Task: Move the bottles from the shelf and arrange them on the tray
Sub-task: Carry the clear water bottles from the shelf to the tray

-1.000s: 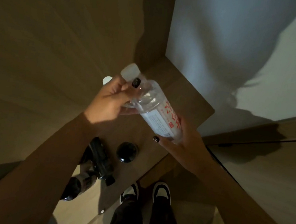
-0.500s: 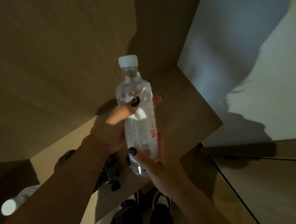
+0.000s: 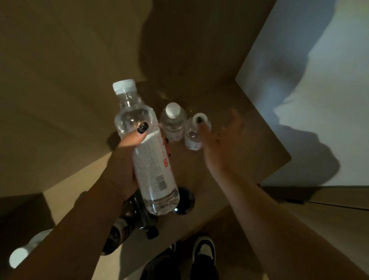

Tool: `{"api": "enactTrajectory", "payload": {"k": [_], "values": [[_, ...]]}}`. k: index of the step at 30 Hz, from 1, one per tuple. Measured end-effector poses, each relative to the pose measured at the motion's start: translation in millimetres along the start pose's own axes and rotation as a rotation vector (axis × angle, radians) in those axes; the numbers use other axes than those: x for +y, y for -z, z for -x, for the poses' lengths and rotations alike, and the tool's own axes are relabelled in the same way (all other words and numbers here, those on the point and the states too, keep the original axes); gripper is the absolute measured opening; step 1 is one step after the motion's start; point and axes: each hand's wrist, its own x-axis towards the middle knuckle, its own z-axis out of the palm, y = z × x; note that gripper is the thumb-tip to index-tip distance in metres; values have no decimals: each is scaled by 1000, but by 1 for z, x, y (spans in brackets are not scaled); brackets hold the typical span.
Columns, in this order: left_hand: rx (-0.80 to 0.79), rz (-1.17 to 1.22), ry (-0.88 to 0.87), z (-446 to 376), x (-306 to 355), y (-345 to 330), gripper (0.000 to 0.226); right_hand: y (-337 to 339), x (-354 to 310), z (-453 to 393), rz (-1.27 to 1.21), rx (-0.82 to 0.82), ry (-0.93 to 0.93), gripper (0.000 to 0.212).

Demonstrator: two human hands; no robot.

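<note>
My left hand [image 3: 126, 162] is shut around a clear water bottle [image 3: 147, 149] with a white cap and a white label, held tilted above the wooden shelf [image 3: 233, 169]. Two more small water bottles stand on the shelf behind it: one [image 3: 173, 122] with a white cap, and another [image 3: 195, 133] just right of it. My right hand [image 3: 220, 142] is open, with its fingertips on the cap of that right bottle. No tray can be made out.
A dark round object [image 3: 186, 201] and dark bottles [image 3: 125, 228] lie on the shelf under my left forearm. A white-capped bottle [image 3: 28, 251] sits at lower left. A white wall [image 3: 338, 89] rises on the right. My shoes [image 3: 204, 248] stand below the shelf edge.
My right hand let go of the held bottle and reached forward to a bottle on the shelf. The left hand now holds the bottle alone. Two shelf bottles came into view.
</note>
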Motion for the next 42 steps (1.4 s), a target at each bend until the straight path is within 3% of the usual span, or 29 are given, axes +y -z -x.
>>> {"api": "enactTrajectory", "payload": {"k": [3,7,11,13,15,17,21,23,27,30,34,38,42], "values": [[-14,-4,22,2,-3,11,37,-36,12,-1,21,-58,47,76],[-35,-8,73,5,-4,26,43,-45,21,-8,26,-78,62,44],[-94,-26,83,3,-2,32,61,-28,33,-27,66,-207,79,28],[-79,-2,96,1,-3,31,58,-14,37,-35,37,-231,70,32],[-34,20,105,-1,-2,25,42,2,34,-38,3,-223,76,49],[-33,39,128,-3,-3,17,32,18,24,-36,-59,-232,91,55],[-79,46,173,-3,2,-7,34,53,-20,-25,-169,-175,170,26],[-80,54,194,3,6,-19,34,72,-50,-19,-220,-181,199,24],[-52,124,207,18,13,-38,61,108,-107,-10,-281,-260,235,19],[-87,196,172,28,25,-55,88,127,-138,0,-326,-288,257,20],[-124,256,147,37,31,-65,80,131,-150,16,-370,-281,255,35],[-125,263,191,50,21,-66,99,131,-140,29,-454,-223,220,50],[-105,283,145,62,16,-62,76,126,-109,43,-539,-205,127,80]]}}
